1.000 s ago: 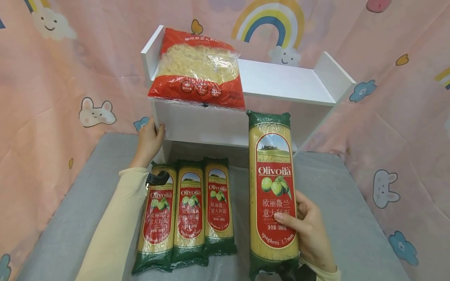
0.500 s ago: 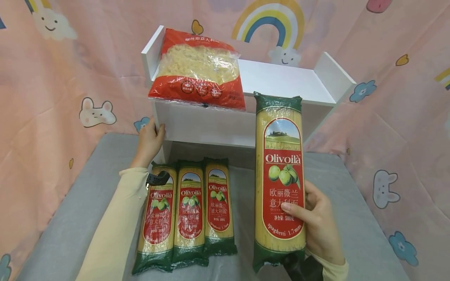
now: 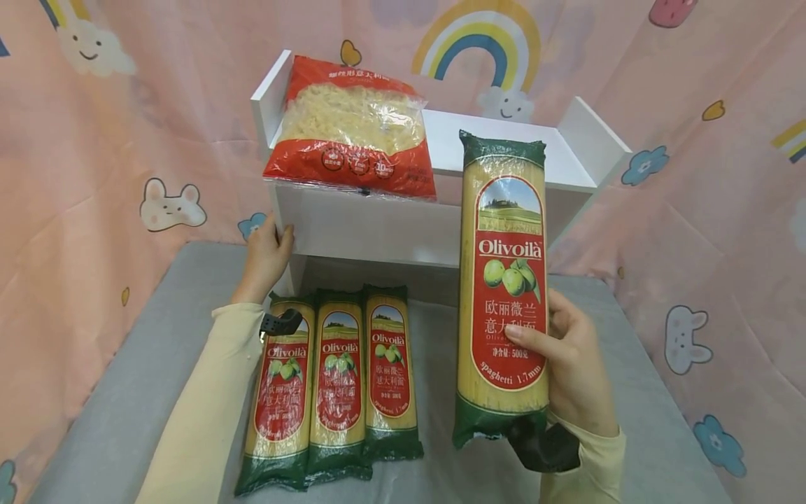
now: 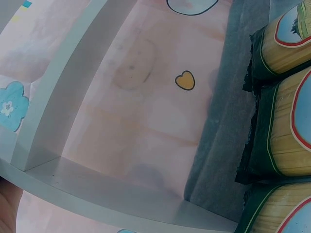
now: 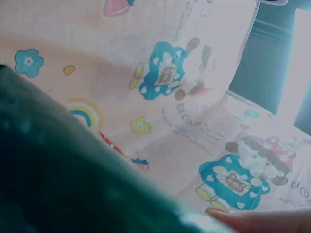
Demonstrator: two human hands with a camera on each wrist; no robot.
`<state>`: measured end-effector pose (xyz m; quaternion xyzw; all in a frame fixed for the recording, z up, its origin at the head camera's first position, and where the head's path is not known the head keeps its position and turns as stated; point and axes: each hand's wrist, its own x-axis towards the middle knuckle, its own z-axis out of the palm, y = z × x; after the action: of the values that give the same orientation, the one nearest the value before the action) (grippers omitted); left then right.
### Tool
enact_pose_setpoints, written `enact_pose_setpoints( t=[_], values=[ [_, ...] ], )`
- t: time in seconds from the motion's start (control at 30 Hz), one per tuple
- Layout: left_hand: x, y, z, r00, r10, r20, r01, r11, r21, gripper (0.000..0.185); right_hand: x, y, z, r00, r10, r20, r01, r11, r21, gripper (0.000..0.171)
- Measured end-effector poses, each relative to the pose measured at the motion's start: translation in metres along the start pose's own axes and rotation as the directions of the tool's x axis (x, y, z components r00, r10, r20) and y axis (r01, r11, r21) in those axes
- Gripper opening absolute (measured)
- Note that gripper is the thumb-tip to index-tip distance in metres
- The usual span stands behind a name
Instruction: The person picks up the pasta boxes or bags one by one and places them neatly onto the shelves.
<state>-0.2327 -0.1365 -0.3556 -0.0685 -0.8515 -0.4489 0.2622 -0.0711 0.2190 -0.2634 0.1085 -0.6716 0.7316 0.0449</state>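
Pink backdrop, left hand gripping shelf, right hand holding up spaghetti

Table: before the cloth, which hangs behind and at both sides. Shelf unit: stands on the table, toward the back. Pasta bag: on the shelf unit's upper level, left end. Left pack, middle pack and right pack: lie side by side on the table, before the shelf unit's left half. Held pack: in the right hand, right of that row, before the shelf unit's right half. Left hand: on the shelf unit's left side
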Motion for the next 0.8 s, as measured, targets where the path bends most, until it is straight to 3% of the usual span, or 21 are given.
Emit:
enact_pose_setpoints(
  t=[0.27, 0.8],
  values=[
    [0.0, 0.001, 0.0, 1.0, -0.003, 0.002, 0.003, 1.0, 0.0, 0.021, 0.02, -0.013, 0.001, 0.999, 0.035, -0.002, -0.035, 0.999, -0.023, 0.033],
    [-0.001, 0.0, 0.001, 1.0, 0.017, -0.017, -0.017, 1.0, -0.007, 0.018, 0.068, -0.032, 0.005, 0.995, 0.092, 0.046, -0.096, 0.992, 0.079, 0.037]
  ],
)
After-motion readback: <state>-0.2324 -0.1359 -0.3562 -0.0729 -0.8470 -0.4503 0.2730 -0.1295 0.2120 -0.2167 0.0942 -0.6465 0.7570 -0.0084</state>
